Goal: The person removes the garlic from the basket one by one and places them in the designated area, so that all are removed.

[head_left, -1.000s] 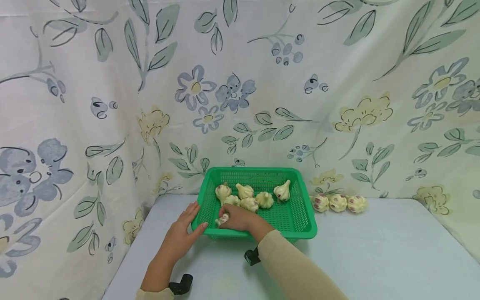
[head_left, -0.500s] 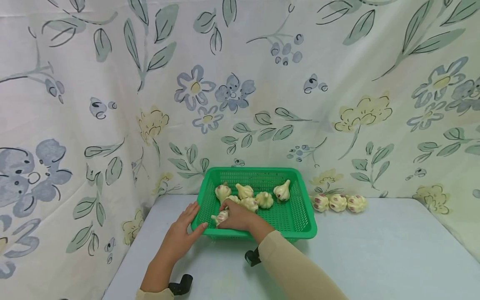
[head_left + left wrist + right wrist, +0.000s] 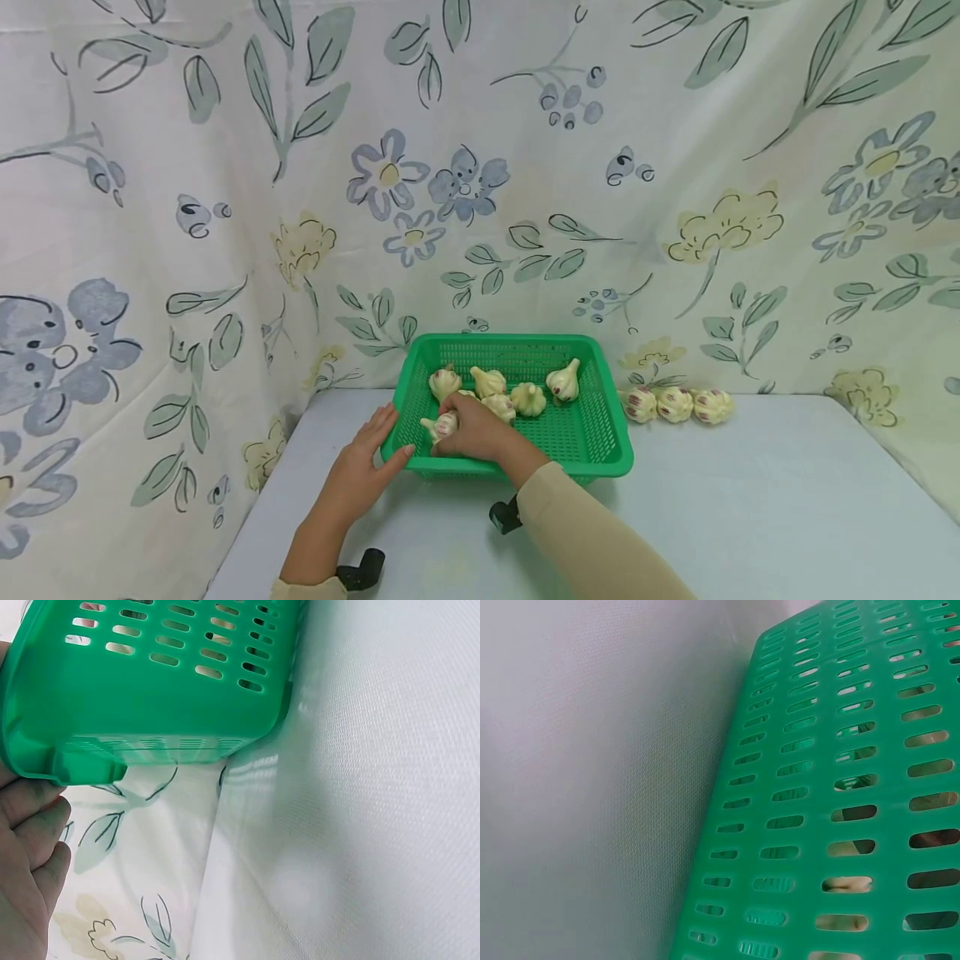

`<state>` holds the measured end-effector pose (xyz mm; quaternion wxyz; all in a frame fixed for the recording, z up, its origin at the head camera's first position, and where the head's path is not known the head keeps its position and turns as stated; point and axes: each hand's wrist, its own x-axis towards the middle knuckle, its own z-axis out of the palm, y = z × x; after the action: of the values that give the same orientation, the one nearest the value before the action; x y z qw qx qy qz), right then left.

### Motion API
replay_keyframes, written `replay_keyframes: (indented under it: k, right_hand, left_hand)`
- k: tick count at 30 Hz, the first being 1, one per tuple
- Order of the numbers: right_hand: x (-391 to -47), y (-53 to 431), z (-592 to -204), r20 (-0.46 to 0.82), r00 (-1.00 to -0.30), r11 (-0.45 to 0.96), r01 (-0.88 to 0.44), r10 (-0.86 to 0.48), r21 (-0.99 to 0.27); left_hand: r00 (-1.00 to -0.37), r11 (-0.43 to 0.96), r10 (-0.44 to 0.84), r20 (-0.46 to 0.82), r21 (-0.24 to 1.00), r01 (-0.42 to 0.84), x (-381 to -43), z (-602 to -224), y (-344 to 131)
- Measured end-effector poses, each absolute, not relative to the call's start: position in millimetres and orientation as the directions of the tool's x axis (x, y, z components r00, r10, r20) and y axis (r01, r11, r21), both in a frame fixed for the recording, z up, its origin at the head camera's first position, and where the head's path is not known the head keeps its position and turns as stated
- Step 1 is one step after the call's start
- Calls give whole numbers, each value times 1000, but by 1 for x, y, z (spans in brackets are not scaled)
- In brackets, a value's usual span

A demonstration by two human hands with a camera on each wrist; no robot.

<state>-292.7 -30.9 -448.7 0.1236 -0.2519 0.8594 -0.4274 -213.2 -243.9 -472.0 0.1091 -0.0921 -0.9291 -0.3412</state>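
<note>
In the head view, my right hand (image 3: 474, 429) reaches over the front rim of a green plastic basket (image 3: 617, 417). Its thumb and fingers hold a garlic bulb (image 3: 446, 426) streaked with purple, its stem toward the left. My left hand (image 3: 365, 462) rests at the basket's front left corner, thumb and fingers spread along the rim. The left wrist view shows the left fingers (image 3: 43, 832) against the outer edge. Behind the right hand lie several more garlic bulbs (image 3: 528, 400). The right wrist view has only the perforated basket wall (image 3: 817, 787), which hides that hand.
Three garlic bulbs (image 3: 676, 405) stand in a row on the white table (image 3: 757, 500), to the right of the basket. A floral cloth (image 3: 525, 183) hangs behind and along the left side. Black wrist cameras (image 3: 363, 570) sit below both hands.
The garlic bulb in my right hand has shifted slightly up and left, and its stem has swung from lower left to left. My left hand stays at the basket corner.
</note>
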Motion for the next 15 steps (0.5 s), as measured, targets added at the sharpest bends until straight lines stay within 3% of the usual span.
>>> replay_keyframes:
  k: [15]
  right_hand:
    - [-291, -28, -444, 53, -829, 500, -386, -557, -775]
  left_hand:
    - [-957, 751, 96, 275, 611, 251, -214, -472, -244]
